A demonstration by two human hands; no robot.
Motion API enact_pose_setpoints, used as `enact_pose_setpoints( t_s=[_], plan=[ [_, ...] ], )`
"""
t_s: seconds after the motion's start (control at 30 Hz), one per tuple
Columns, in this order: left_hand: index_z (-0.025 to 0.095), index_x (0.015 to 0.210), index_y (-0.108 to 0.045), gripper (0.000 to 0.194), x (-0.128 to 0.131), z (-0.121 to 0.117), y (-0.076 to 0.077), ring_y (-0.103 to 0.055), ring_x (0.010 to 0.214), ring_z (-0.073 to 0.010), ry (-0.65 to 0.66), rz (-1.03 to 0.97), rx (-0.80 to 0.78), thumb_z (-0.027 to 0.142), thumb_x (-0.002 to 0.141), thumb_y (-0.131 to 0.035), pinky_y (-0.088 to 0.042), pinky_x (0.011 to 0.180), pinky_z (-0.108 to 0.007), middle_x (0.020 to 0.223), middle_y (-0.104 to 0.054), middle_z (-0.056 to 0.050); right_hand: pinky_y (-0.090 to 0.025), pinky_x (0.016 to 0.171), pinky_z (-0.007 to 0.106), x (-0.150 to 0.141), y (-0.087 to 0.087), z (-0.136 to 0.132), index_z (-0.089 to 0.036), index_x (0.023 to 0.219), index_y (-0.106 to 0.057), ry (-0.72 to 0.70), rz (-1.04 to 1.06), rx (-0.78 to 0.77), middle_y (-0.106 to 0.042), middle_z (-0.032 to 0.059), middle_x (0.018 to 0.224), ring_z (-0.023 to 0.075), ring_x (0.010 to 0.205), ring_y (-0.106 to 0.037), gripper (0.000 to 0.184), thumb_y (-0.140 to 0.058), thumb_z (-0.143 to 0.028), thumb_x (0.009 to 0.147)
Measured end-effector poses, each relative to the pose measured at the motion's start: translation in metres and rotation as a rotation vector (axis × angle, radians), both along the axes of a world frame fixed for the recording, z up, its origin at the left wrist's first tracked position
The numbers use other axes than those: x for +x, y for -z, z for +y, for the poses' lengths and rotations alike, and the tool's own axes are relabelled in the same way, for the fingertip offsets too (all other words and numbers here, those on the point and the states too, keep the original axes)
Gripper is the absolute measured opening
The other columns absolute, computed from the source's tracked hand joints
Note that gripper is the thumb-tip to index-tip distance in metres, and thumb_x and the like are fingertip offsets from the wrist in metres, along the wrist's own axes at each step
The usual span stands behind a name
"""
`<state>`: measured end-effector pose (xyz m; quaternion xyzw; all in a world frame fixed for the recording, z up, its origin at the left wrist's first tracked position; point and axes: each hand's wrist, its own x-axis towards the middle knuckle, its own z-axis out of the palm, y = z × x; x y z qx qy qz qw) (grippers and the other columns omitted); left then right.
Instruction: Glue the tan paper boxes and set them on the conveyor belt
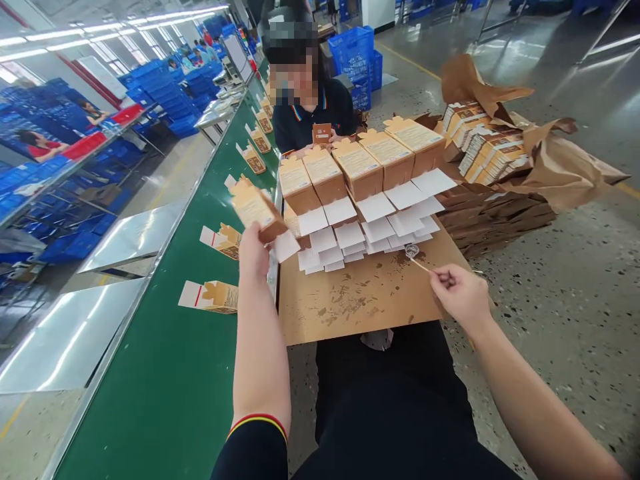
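Note:
My left hand (254, 257) grips a tan printed carton (254, 212), tilted over the belt's edge, its white flap pointing toward me. My right hand (463, 293) pinches a thin stick (421, 265) whose tip has a pale looped end (411, 251). That tip is close to the white flaps (375, 208) of stacked cartons (373, 162), which lie in rows on a brown cardboard sheet (340, 313). Dark specks and smears mark the sheet. Whether the tip touches the sheet, I cannot tell.
At my left runs a green conveyor belt (165, 373) carrying several cartons (220, 297) with raised flaps. Across from me a person (313, 100) holds a small brown box (321, 133). Flat carton bundles (493, 157) in torn brown paper lie at right. Blue crates (353, 57) stand behind.

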<state>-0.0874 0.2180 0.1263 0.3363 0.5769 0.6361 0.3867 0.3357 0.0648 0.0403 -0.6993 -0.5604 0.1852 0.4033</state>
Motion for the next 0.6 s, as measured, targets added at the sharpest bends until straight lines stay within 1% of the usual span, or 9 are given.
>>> enact_pose_setpoints(
  t_s=[0.07, 0.13, 0.17, 0.23, 0.3, 0.37, 0.43, 0.5, 0.6],
  plan=[
    [0.02, 0.11, -0.075, 0.028, -0.007, -0.038, 0.004, -0.072, 0.132, -0.0266, -0.001, -0.005, 0.099, 0.038, 0.089, -0.078, -0.059, 0.11, -0.035, 0.128, -0.078, -0.008, -0.057, 0.072, 0.035, 0.007, -0.013, 0.021, -0.024, 0.078, -0.069, -0.011, -0.132, -0.076, -0.075, 0.0063, 0.074, 0.0233, 0.068, -0.072, 0.015, -0.069, -0.032, 0.09],
    [0.022, 0.117, -0.077, 0.037, -0.007, -0.08, 0.015, -0.068, 0.141, -0.0305, 0.043, -0.042, 0.126, 0.04, 0.085, -0.08, -0.056, 0.119, -0.04, 0.137, -0.077, -0.008, -0.053, 0.073, 0.034, 0.01, -0.024, 0.041, -0.023, 0.074, -0.065, -0.066, -0.247, -0.154, -0.074, 0.0073, 0.074, 0.0237, 0.072, -0.071, 0.013, -0.067, -0.022, 0.087],
    [0.023, 0.123, -0.077, 0.044, -0.005, -0.1, 0.024, -0.066, 0.144, -0.0334, 0.078, -0.078, 0.125, 0.041, 0.083, -0.082, -0.055, 0.121, -0.045, 0.142, -0.076, -0.009, -0.051, 0.071, 0.034, 0.01, -0.028, 0.05, -0.023, 0.073, -0.063, -0.102, -0.293, -0.187, -0.073, 0.0079, 0.073, 0.0236, 0.072, -0.07, 0.014, -0.066, -0.019, 0.087],
    [0.027, 0.134, -0.074, 0.06, 0.006, -0.135, 0.048, -0.065, 0.146, -0.0383, 0.147, -0.156, 0.082, 0.04, 0.077, -0.089, -0.055, 0.122, -0.054, 0.15, -0.073, -0.011, -0.047, 0.068, 0.033, 0.009, -0.032, 0.064, -0.023, 0.072, -0.061, -0.17, -0.368, -0.238, -0.072, 0.009, 0.072, 0.023, 0.071, -0.067, 0.016, -0.065, -0.015, 0.085],
    [0.03, 0.139, -0.071, 0.073, 0.021, -0.16, 0.077, -0.065, 0.146, -0.0398, 0.175, -0.207, 0.009, 0.038, 0.072, -0.098, -0.057, 0.12, -0.057, 0.153, -0.071, -0.012, -0.044, 0.066, 0.034, 0.009, -0.032, 0.076, -0.024, 0.069, -0.058, -0.199, -0.426, -0.27, -0.071, 0.0096, 0.069, 0.0223, 0.067, -0.063, 0.02, -0.065, -0.012, 0.083],
    [0.029, 0.139, -0.069, 0.08, 0.035, -0.175, 0.103, -0.068, 0.144, -0.0384, 0.15, -0.212, -0.042, 0.04, 0.068, -0.104, -0.057, 0.119, -0.055, 0.151, -0.072, -0.014, -0.042, 0.065, 0.034, 0.013, -0.029, 0.082, -0.025, 0.067, -0.056, -0.211, -0.462, -0.268, -0.07, 0.0099, 0.067, 0.0223, 0.064, -0.061, 0.022, -0.067, -0.012, 0.082],
    [0.028, 0.137, -0.066, 0.084, 0.043, -0.181, 0.12, -0.07, 0.141, -0.0362, 0.137, -0.196, -0.075, 0.041, 0.065, -0.107, -0.057, 0.119, -0.052, 0.146, -0.074, -0.014, -0.044, 0.065, 0.035, 0.019, -0.027, 0.082, -0.025, 0.068, -0.057, -0.207, -0.461, -0.23, -0.07, 0.0098, 0.067, 0.0231, 0.064, -0.061, 0.021, -0.068, -0.016, 0.082],
    [0.026, 0.134, -0.064, 0.085, 0.047, -0.182, 0.127, -0.072, 0.138, -0.0341, 0.146, -0.177, -0.11, 0.04, 0.064, -0.109, -0.057, 0.119, -0.049, 0.14, -0.076, -0.014, -0.047, 0.066, 0.035, 0.025, -0.025, 0.072, -0.026, 0.071, -0.061, -0.157, -0.423, -0.183, -0.071, 0.0094, 0.068, 0.0248, 0.067, -0.065, 0.016, -0.069, -0.021, 0.083],
    [0.026, 0.129, -0.061, 0.084, 0.046, -0.182, 0.123, -0.074, 0.133, -0.0324, 0.165, -0.162, -0.151, 0.043, 0.063, -0.11, -0.058, 0.117, -0.048, 0.133, -0.078, -0.012, -0.055, 0.068, 0.037, 0.013, -0.021, 0.039, -0.025, 0.079, -0.069, -0.116, -0.29, -0.132, -0.074, 0.0089, 0.072, 0.0261, 0.069, -0.07, 0.009, -0.069, -0.03, 0.088]
  ],
)
